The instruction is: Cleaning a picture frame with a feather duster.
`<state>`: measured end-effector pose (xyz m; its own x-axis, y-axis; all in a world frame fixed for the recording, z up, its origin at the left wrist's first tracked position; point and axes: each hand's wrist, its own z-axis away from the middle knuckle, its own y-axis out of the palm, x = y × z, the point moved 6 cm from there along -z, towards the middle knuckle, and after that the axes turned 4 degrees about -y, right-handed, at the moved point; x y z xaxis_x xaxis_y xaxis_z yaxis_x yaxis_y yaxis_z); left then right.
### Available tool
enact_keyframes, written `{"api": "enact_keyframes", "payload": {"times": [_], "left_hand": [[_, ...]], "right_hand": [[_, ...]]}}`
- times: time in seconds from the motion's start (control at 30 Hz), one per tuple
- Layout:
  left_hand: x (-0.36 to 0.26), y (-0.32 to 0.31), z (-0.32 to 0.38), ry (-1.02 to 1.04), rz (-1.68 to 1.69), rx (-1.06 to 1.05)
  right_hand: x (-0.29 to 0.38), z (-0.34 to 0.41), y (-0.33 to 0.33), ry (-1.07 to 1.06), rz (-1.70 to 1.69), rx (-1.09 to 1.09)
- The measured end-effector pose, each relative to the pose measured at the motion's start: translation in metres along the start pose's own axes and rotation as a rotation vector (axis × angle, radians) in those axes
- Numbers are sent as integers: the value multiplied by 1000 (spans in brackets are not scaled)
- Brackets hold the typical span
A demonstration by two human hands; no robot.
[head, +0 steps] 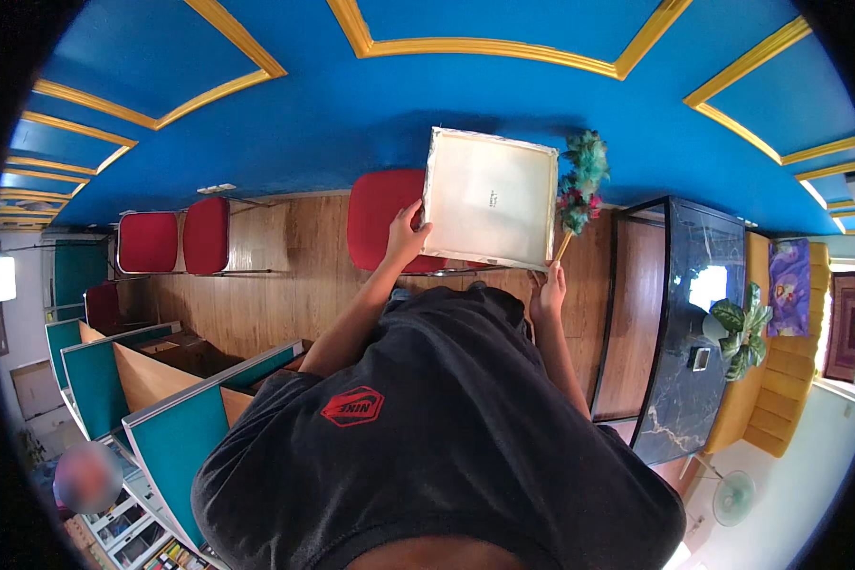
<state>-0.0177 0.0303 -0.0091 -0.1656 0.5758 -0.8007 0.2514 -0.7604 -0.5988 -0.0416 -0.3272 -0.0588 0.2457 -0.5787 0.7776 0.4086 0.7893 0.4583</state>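
A square stretched canvas (490, 198) is held up in front of me, its pale back and folded edges facing me. Small writing marks the middle of that back. My left hand (407, 231) grips the canvas by its left edge, lower down. At the lower right corner, my right hand (550, 291) holds the light handle of a feather duster (583, 178) and also seems to touch the canvas. Green and dark red feathers point upward beside the canvas's right edge. The canvas's front is hidden.
Behind the canvas stands a red chair (381, 217); other red chairs (147, 242) line the blue wall (313, 135). Teal partitions (174, 434) are at left, near a blurred person (89, 477). A black marble-look table (691, 399) bears a potted plant (744, 331), with a yellow sofa (780, 399) beyond.
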Motion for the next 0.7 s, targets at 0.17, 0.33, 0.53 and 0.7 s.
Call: {"api": "enact_keyframes", "payload": {"times": [0.17,0.33,0.53,0.7], "left_hand": [[-4,-2,-1,-29,19,6],[-3,0,-2,-51,33,4],[-1,1,-6,-47,61,11],[8,5,-8,-47,60,11]], "right_hand": [[17,2,3,-76,226,18],[61,32,15,-602,990,-133],[37,62,50,-471,1313,457],[26,73,44,-330,1244,507]]}}
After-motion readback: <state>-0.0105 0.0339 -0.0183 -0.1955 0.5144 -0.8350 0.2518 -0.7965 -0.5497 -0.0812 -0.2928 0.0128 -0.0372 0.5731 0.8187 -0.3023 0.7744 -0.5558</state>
